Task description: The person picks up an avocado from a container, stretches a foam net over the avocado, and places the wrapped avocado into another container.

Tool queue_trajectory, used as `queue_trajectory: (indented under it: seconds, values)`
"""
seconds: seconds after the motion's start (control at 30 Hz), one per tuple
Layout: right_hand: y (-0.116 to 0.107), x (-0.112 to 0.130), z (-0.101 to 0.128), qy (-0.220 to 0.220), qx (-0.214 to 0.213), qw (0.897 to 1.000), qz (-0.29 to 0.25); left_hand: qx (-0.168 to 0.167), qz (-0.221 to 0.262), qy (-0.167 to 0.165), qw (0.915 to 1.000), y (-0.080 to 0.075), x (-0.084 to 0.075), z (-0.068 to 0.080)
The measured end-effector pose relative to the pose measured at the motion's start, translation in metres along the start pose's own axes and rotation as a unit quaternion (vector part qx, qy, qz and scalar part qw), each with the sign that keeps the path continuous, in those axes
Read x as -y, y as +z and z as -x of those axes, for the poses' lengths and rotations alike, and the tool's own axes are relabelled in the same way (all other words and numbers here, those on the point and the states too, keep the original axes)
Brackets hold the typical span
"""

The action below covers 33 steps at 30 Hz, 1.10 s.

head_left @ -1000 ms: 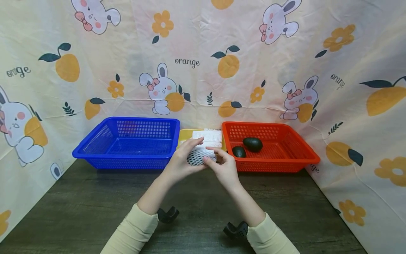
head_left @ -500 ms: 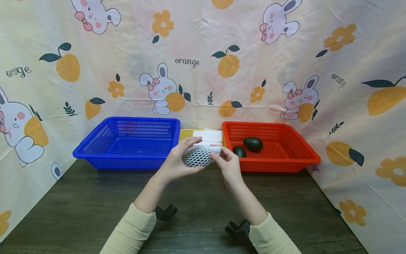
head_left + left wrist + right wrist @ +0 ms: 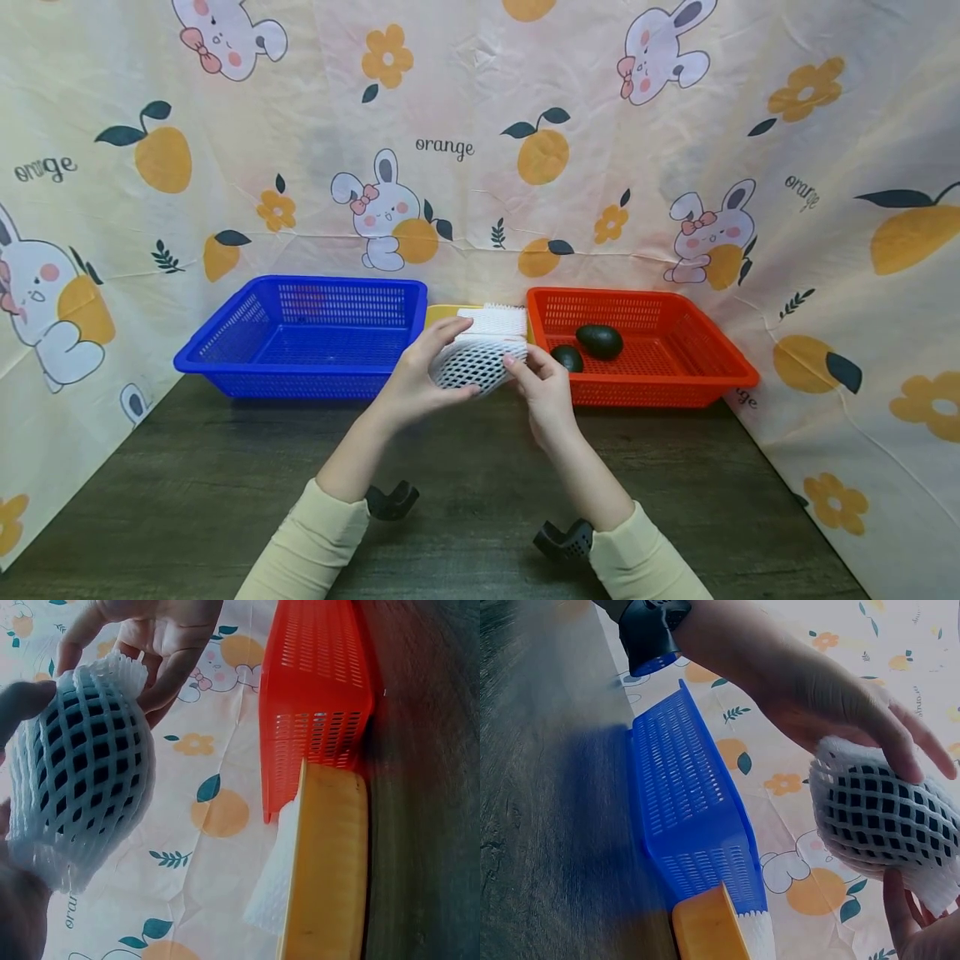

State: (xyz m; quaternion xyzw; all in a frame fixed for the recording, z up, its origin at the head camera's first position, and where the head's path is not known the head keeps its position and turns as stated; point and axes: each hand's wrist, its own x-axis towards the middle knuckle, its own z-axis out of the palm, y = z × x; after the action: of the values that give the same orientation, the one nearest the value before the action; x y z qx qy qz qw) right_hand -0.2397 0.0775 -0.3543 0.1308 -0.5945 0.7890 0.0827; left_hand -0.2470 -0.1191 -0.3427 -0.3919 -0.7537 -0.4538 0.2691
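Raised slightly: dark avocado in white foam mesh sleeve (image 3: 476,365), fully netted; left hand (image 3: 415,385) cups it, right hand (image 3: 546,392) pinches sleeve end; not yet binned, 2 bare avocados (image 3: 598,341) remain.

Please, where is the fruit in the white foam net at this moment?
In the head view the netted fruit is held above the table, centre, between the left hand and right hand, just before the yellow tray.

Head view high; wrist views close
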Motion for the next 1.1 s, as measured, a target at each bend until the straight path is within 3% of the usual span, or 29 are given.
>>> queue_trajectory:
  seconds: [0.07, 0.17, 0.3, 0.37, 0.57, 0.77, 0.87, 1.0, 1.1]
  values:
    - [0.0, 0.0, 0.0, -0.004, -0.008, 1.0, -0.002, -0.012, -0.014, -0.024, 0.9995, 0.001, 0.001, 0.0]
    - [0.0, 0.001, -0.001, -0.01, -0.019, 1.0, 0.0, -0.02, -0.027, -0.093, 0.9951, 0.003, 0.003, -0.001]
    - [-0.001, 0.0, 0.0, -0.015, -0.028, 0.999, 0.005, -0.013, -0.005, -0.196, 0.9806, 0.004, 0.006, -0.001]
    - [-0.001, 0.0, 0.0, -0.017, -0.031, 0.999, 0.004, -0.013, 0.018, -0.221, 0.9751, 0.003, 0.006, -0.001]
    - [-0.002, 0.005, -0.002, -0.026, -0.03, 0.999, -0.009, -0.023, 0.098, -0.218, 0.9707, -0.001, 0.006, -0.002]
    - [-0.009, 0.013, -0.005, -0.041, -0.003, 0.999, -0.021, -0.044, 0.237, -0.24, 0.9405, -0.005, 0.004, -0.003]
    - [-0.012, 0.017, -0.006, -0.045, 0.021, 0.999, -0.016, -0.062, 0.258, -0.244, 0.9327, -0.007, 0.003, -0.003]
    - [-0.016, 0.02, -0.007, -0.048, 0.056, 0.997, -0.008, -0.074, 0.258, -0.249, 0.9306, -0.008, 0.003, -0.003]
    - [-0.019, 0.022, -0.006, -0.054, 0.077, 0.996, 0.002, -0.081, 0.271, -0.256, 0.9244, -0.007, 0.002, -0.003]
